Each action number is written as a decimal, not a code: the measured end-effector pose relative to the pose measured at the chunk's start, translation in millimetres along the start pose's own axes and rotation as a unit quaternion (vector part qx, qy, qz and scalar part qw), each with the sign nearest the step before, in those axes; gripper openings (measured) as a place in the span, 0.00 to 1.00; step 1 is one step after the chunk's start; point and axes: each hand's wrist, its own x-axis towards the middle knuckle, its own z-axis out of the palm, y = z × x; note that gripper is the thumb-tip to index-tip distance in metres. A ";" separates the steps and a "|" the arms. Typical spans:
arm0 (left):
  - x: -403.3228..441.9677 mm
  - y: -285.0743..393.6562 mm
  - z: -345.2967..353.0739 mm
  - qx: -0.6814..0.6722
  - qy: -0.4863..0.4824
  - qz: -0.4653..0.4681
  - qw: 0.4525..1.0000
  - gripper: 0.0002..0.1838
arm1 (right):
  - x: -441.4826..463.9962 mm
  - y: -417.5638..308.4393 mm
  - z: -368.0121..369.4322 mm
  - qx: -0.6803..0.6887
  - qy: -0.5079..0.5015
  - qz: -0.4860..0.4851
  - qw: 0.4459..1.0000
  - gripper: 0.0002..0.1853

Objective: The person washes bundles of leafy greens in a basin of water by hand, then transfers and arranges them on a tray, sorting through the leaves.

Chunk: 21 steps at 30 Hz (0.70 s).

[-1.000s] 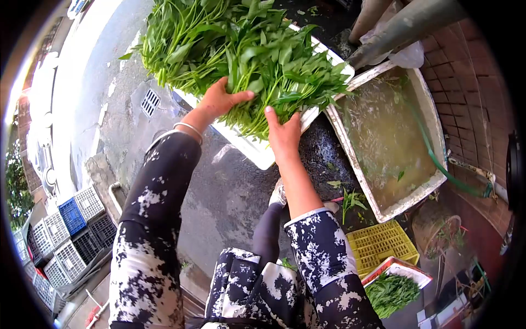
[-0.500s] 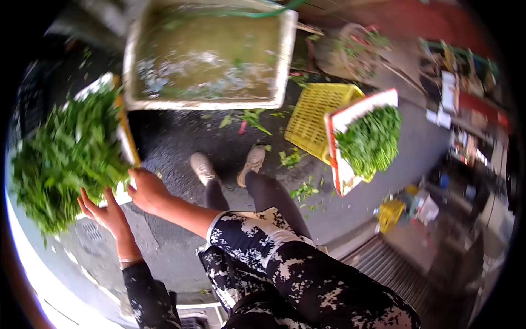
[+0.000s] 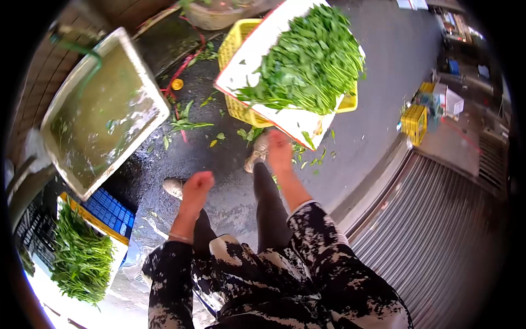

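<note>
Several loose leaves point(image 3: 186, 124) litter the ground point(image 3: 231, 193) between tub point(image 3: 139, 66) and greens point(image 3: 315, 63).

The tub point(image 3: 144, 71) holds murky water, and a green hose point(image 3: 99, 61) hangs over its upper edge. A brick wall point(image 3: 34, 88) runs along its far left; between them, by its left corner, is a white bag point(image 3: 37, 153). A blue crate point(image 3: 112, 208) stands just below its lower corner, with a black crate point(image 3: 35, 227) to that crate's left. Near its right side lie a red strip point(image 3: 186, 67) and a yellow disc point(image 3: 177, 84); above and right sits a pot point(image 3: 219, 19). Well to its right are a ribbed shutter point(image 3: 433, 241), a small yellow crate point(image 3: 413, 123) and a white box point(image 3: 452, 102).
</note>
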 end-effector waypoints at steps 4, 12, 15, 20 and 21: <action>42.8 69.2 133.6 -0.154 -0.124 -0.137 0.971 0.19 | 76.3 -1.4 -107.1 0.151 0.183 0.114 0.965 0.14; 163.1 85.0 311.7 -0.433 -0.034 -0.153 0.887 0.42 | 192.1 26.1 -166.7 0.162 0.117 0.174 0.964 0.42; 183.3 98.3 332.4 -0.446 0.054 -0.160 0.879 0.37 | 196.0 24.0 -161.2 0.146 0.003 0.212 0.966 0.46; 192.4 101.7 319.3 -0.399 0.066 -0.117 0.907 0.31 | 161.7 33.3 -132.8 0.192 0.041 0.181 0.964 0.28; 188.9 103.1 310.7 -0.395 0.076 -0.110 0.909 0.29 | 146.6 22.8 -129.3 0.244 0.020 0.219 0.945 0.27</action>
